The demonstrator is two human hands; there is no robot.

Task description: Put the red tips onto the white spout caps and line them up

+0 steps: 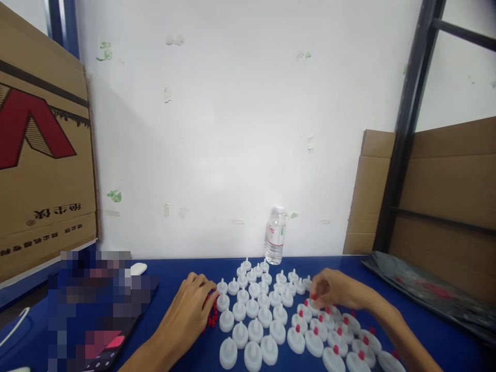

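Note:
Many small white plastic caps stand in rows on a blue table. Those at the right carry a red tip; the rest are plain white. My left hand rests at the left edge of the caps, fingers curled over a small heap of red beads. My right hand hovers over the red-tipped caps, fingers pinched together on a tiny red piece above one cap.
A clear water bottle stands at the wall behind the caps. A cardboard box leans at left, more cardboard and a dark metal rack at right. A dark plastic bag lies right; a pixelated dark object lies left.

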